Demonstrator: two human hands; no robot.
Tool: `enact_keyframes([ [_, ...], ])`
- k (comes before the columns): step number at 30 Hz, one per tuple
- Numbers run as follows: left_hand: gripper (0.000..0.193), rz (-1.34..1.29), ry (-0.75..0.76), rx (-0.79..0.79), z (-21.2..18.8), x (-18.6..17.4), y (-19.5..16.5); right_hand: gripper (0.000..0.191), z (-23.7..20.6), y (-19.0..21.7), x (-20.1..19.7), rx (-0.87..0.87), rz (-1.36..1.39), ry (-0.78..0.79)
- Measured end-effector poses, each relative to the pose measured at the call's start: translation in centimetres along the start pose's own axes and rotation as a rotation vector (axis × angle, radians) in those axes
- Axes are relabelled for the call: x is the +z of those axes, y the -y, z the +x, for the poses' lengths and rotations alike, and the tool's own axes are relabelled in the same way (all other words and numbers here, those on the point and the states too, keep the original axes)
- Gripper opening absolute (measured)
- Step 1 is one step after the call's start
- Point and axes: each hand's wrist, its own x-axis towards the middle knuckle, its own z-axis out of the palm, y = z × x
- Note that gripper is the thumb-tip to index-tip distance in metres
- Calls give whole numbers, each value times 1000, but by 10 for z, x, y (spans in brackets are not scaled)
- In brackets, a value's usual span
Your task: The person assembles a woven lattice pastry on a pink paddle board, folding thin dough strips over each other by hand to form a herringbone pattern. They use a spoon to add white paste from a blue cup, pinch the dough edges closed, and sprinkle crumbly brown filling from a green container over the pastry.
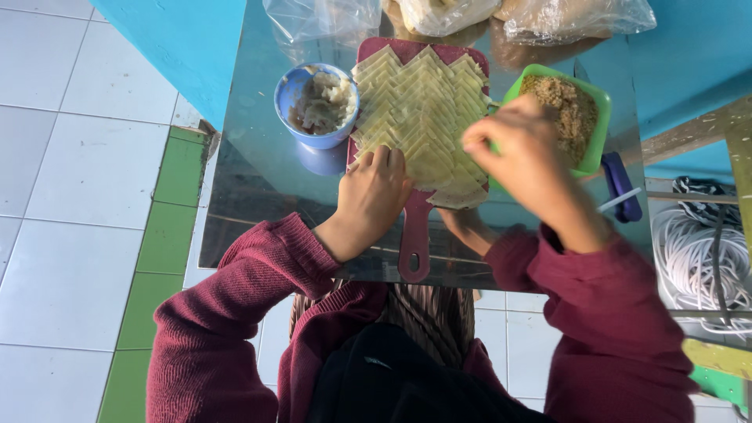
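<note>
A dark red cutting board (414,243) lies on a shiny metal table (251,180), covered with several pale yellow dough squares (419,106) laid in overlapping rows. My left hand (374,192) rests curled on the board's near left edge, touching the wrappers. My right hand (521,157) hovers above the board's right side, fingers pinched together, beside a green square bowl (599,117) of brown crumbs. Whether it pinches anything is unclear. A blue cup (291,94) of greyish mashed filling stands left of the board.
Clear plastic bags (329,19) with food lie at the table's far edge. A blue-handled tool (621,184) lies right of the green bowl. Coiled white cord (693,258) sits at the right. White and green floor tiles (78,196) lie to the left.
</note>
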Motion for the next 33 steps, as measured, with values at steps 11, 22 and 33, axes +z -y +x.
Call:
enact_keyframes([
  [11,48,15,-31,-100,6,11,-8,18,-11,34,57,-80,-38,-20],
  [22,45,104,-20,-82,4,9,-6,15,-15,32,66,-77,4,-113],
  [33,33,37,-50,-39,3,3,-8,17,-17,23,60,-104,5,-79],
])
